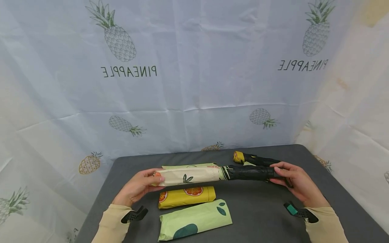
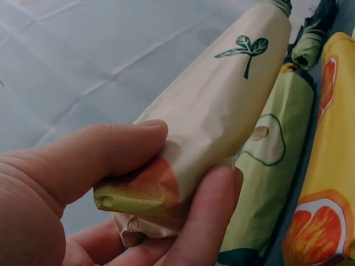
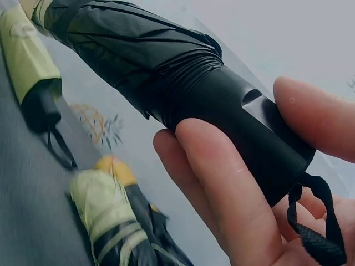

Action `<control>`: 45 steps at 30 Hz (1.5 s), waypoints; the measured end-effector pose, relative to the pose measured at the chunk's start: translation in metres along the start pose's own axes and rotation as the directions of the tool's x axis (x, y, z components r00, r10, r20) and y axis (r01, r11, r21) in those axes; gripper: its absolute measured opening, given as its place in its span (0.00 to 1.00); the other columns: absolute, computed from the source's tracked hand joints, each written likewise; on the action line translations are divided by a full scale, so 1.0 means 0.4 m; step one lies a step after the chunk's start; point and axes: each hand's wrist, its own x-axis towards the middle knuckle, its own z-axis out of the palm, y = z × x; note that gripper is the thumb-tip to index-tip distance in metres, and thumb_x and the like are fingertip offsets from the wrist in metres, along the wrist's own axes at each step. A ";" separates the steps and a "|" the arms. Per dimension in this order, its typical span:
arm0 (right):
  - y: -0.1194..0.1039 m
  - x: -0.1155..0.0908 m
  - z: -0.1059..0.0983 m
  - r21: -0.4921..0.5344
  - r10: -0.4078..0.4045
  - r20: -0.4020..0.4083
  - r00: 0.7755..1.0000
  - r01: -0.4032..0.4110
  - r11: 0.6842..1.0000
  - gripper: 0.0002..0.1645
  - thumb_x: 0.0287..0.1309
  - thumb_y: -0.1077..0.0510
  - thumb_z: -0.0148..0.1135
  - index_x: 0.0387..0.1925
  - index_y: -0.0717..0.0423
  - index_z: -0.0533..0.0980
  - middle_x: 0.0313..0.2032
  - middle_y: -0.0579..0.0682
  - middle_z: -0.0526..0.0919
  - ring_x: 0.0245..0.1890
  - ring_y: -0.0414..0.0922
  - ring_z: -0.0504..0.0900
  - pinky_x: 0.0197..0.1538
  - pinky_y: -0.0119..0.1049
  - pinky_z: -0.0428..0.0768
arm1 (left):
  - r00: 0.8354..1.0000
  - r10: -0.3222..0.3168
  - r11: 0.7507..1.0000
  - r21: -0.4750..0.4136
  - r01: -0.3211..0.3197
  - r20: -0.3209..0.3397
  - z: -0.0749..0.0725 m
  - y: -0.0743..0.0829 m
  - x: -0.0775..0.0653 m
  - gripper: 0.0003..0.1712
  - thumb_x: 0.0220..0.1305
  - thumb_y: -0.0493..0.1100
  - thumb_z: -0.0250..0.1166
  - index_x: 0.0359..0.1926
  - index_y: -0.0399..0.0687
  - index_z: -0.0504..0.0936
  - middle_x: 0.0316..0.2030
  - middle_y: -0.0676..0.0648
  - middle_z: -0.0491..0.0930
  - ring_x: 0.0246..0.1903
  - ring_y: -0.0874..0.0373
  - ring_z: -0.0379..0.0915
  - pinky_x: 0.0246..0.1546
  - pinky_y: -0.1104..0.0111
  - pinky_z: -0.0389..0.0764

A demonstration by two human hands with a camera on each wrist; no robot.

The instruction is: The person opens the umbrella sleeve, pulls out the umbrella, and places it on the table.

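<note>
A folded black umbrella (image 1: pixel 247 172) lies level across the head view, raised over the table, its left part inside a cream sleeve (image 1: pixel 200 176) printed with a dark leaf sprig. Striped green-and-black cloth shows where the sleeve's mouth meets the canopy. My left hand (image 1: pixel 139 185) pinches the sleeve's closed end, thumb on top, by an orange and yellow-green patch (image 2: pixel 141 191). At the other end my right hand (image 1: pixel 299 182) grips the black handle (image 3: pixel 244 124) between thumb and fingers. A black wrist strap (image 3: pixel 316 233) hangs from the handle over the palm.
On the grey table (image 1: pixel 258 216), a yellow sleeve with orange slices (image 1: pixel 186 197) and a pale green leaf-print sleeve (image 1: pixel 196 219) lie nearer me. Another light green sleeve (image 2: pixel 277 133) lies partly behind the cream one. Folded umbrellas (image 1: pixel 258 159) sit at back right. Pineapple-print cloth (image 1: pixel 194 84) hangs behind.
</note>
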 end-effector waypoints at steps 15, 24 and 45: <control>0.052 -0.085 -0.100 -0.047 0.048 -0.126 0.991 -0.055 0.997 0.15 0.85 0.62 0.50 0.54 0.59 0.84 0.54 0.27 0.81 0.53 0.25 0.84 0.56 0.39 0.92 | 0.993 -0.059 0.989 0.131 0.071 -0.099 -0.014 -0.055 -0.006 0.38 0.76 0.48 0.71 0.77 0.33 0.71 0.64 0.35 0.79 0.55 0.51 0.83 0.59 0.57 0.89; 0.088 -0.136 -0.153 0.036 0.105 -0.158 0.982 -0.100 0.994 0.17 0.85 0.62 0.50 0.52 0.52 0.86 0.50 0.30 0.83 0.51 0.30 0.88 0.55 0.40 0.92 | 0.982 -0.062 0.923 0.364 0.125 -0.179 -0.004 -0.061 -0.012 0.34 0.70 0.50 0.76 0.72 0.42 0.80 0.55 0.43 0.86 0.45 0.53 0.80 0.46 0.60 0.81; 0.098 -0.151 -0.211 -0.416 0.332 -0.322 0.887 -0.448 0.792 0.33 0.80 0.38 0.59 0.69 0.58 0.80 0.58 0.47 0.86 0.51 0.40 0.86 0.54 0.45 0.89 | 0.982 -0.072 0.885 0.443 0.143 -0.173 0.033 -0.033 -0.018 0.33 0.66 0.55 0.78 0.68 0.48 0.85 0.42 0.44 0.83 0.42 0.51 0.76 0.43 0.59 0.78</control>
